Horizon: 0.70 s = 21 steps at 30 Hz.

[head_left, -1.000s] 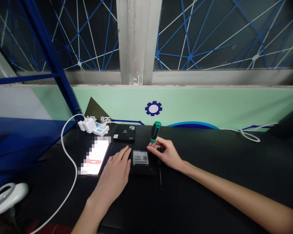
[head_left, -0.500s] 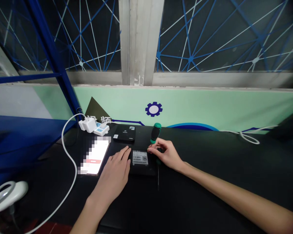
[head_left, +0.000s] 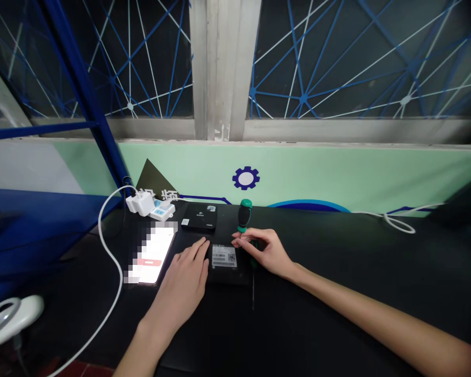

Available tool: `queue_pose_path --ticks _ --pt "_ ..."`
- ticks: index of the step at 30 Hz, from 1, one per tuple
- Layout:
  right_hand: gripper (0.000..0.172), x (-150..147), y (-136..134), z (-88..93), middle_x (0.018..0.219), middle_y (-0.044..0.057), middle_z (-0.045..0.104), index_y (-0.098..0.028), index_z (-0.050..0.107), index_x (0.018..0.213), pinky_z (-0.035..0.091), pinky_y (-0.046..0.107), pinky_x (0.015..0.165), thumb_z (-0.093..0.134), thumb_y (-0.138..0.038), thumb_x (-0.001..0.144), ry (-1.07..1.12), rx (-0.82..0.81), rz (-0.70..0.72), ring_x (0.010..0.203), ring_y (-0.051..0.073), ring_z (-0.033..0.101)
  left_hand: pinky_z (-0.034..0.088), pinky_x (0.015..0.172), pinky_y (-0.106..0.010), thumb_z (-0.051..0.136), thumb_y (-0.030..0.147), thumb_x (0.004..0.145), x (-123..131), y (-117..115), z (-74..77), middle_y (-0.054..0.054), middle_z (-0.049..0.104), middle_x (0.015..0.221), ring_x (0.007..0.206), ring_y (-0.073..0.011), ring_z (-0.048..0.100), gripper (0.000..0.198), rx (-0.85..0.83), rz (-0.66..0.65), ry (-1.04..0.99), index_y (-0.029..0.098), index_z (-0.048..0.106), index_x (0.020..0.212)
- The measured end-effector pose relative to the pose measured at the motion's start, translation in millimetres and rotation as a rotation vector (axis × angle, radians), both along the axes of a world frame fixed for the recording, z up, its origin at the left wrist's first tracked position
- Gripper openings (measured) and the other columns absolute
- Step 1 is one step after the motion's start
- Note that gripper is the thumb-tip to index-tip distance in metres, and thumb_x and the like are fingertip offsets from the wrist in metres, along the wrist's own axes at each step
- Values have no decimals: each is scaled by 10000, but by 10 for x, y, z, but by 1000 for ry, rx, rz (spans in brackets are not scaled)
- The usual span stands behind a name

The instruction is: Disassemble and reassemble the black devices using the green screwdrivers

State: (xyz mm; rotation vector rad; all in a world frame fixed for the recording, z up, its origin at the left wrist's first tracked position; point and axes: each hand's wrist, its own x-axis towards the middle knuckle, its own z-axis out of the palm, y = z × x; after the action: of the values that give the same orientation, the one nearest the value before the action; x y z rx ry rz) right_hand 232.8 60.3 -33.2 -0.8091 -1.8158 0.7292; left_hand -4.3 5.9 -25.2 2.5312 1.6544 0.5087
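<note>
A flat black electronic box (head_left: 230,276) with a white printed label on its upper face lies in front of me. My left hand (head_left: 189,267) rests along its left edge, fingers stretched out and flat. At the box's far right corner, my right hand (head_left: 265,250) pinches the shaft of a green-and-black screwdriver (head_left: 244,214). The screwdriver stands nearly upright, handle up; its tip is hidden by my fingers. Beneath my right hand, a second screwdriver (head_left: 253,288) lies along the box's right side, its green handle partly covered.
Behind the box lies another black box (head_left: 200,216). A lit phone (head_left: 155,255) is left of my left hand, near a white power strip (head_left: 163,209) with a plugged-in charger (head_left: 140,202). A white cable (head_left: 120,272) loops down the left side. Another cable (head_left: 398,224) lies far right.
My right hand and the upright screwdriver have shifted slightly left, and the screwdriver leans less. My left hand stays on the box's left edge. The view has moved a little.
</note>
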Motion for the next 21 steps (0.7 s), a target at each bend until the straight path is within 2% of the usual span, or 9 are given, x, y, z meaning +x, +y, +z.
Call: queue_pose_path --ticks 5,11,16,21 --pt "210 7 17 -21 814 71 786 -191 720 777 582 312 694 666 -329 926 -26 -5 -28 757 218 748 474 1036 -455 295 266 1050 -6 3 -8 -102 503 1513 1302 -257 545 434 30 -17 -12 214 437 1457" --pt "240 -1 49 -60 758 50 764 -198 664 693 565 299 664 755 -354 850 20 -22 -91 717 210 732 460 1053 -463 287 277 1057 0 -5 14 -93 481 1534 1318 -257 530 441 -9 -5 -4 211 411 1475" --pt "192 -4 44 -57 747 46 756 -200 697 765 571 312 667 732 -355 873 -14 5 -94 708 210 726 449 1068 -475 275 294 1063 -2 -11 17 -87 474 1541 1348 -258 508 444 -25 -1 -10 226 401 1484" --pt "189 5 17 -32 826 75 792 -191 741 865 603 353 787 662 -351 929 18 4 -24 871 252 760 449 1073 -470 283 281 1061 -5 -17 28 -94 471 1543 1346 -252 510 444 -22 -5 -7 214 403 1483"
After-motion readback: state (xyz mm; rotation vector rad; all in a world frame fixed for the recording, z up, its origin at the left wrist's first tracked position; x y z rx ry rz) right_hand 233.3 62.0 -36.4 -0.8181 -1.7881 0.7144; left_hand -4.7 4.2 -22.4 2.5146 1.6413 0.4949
